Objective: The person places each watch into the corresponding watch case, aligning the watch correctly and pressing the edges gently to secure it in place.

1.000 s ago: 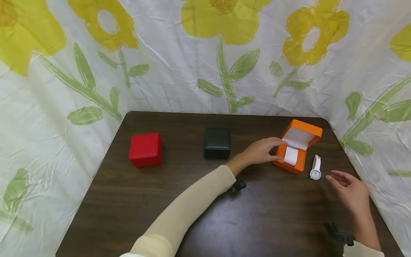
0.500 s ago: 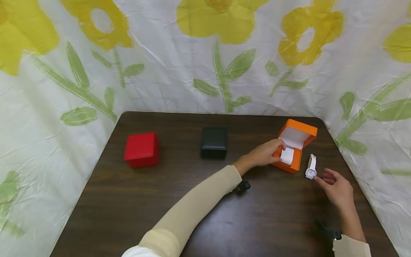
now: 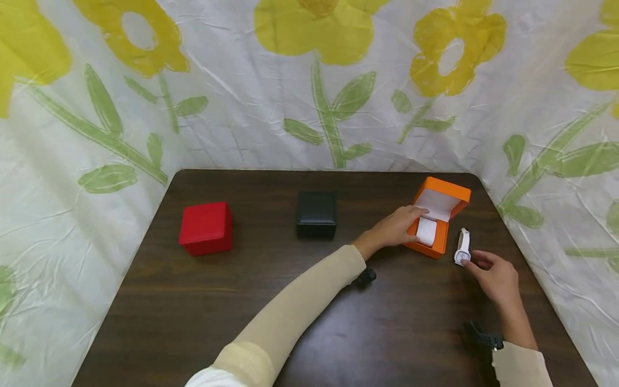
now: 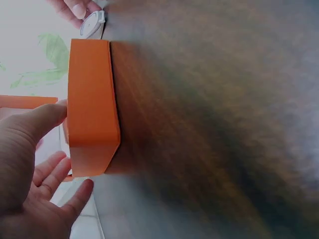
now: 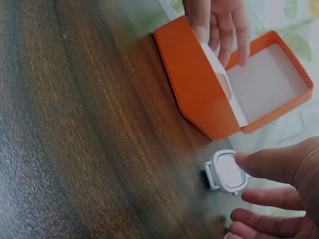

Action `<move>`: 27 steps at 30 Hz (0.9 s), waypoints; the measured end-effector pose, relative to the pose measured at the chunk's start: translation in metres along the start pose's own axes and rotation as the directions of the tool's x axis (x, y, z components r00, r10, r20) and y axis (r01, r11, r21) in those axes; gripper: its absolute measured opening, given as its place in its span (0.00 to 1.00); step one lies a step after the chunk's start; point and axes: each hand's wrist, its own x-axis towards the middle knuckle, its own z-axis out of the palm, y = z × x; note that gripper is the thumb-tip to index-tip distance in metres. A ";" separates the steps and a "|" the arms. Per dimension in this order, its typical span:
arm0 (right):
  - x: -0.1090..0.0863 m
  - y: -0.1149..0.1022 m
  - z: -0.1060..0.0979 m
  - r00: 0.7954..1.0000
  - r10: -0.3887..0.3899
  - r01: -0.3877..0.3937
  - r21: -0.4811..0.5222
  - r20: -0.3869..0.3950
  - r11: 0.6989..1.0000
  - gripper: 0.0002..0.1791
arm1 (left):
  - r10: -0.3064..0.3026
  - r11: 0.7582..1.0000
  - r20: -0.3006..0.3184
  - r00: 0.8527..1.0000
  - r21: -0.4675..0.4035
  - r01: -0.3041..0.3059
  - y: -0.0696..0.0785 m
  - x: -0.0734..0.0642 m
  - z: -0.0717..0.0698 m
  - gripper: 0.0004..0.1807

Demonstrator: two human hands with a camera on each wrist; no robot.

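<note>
An orange watch box [image 3: 427, 248] stands at the back right with its lid up and a white cushion [image 3: 426, 231] inside. My left hand [image 3: 394, 226] is at the box's left side, thumb at the front rim and the other fingers extended over the cushion. In the left wrist view its fingers [image 4: 52, 174] are spread. A white wristwatch [image 3: 462, 248] lies face up on the table, right of the box. My right hand [image 3: 498, 277] is beside it, thumb tip at the dial's edge and index finger close to the case in the right wrist view; the lower fingers are bent loosely.
A black box [image 3: 316, 215] stands closed at the back middle, a closed red box [image 3: 206, 228] at the left. Flower-print cloth [image 3: 242, 107] hangs behind and along both sides of the dark wooden table [image 3: 217, 312].
My right hand has come left to the wristwatch. My left hand has moved right to the orange box, then its fingers have spread from the cushion. The view has shifted slightly.
</note>
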 end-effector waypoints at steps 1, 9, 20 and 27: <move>0.001 0.000 0.000 1.000 -0.002 0.002 -0.003 0.002 1.000 0.31 | -0.002 1.000 0.008 1.000 0.012 0.002 0.000 0.001 -0.001 0.41; 0.001 0.001 0.001 1.000 -0.015 0.015 0.002 0.005 1.000 0.29 | -0.048 0.991 0.096 0.994 0.125 0.036 0.003 0.017 -0.006 0.41; 0.002 0.000 0.001 1.000 -0.007 0.007 0.022 0.026 1.000 0.29 | -0.143 0.978 0.113 0.983 0.170 0.123 0.009 0.027 -0.005 0.41; 0.000 0.002 0.001 1.000 -0.013 0.013 0.029 0.003 0.999 0.27 | -0.166 0.968 0.114 0.979 0.209 0.140 0.018 0.030 -0.004 0.35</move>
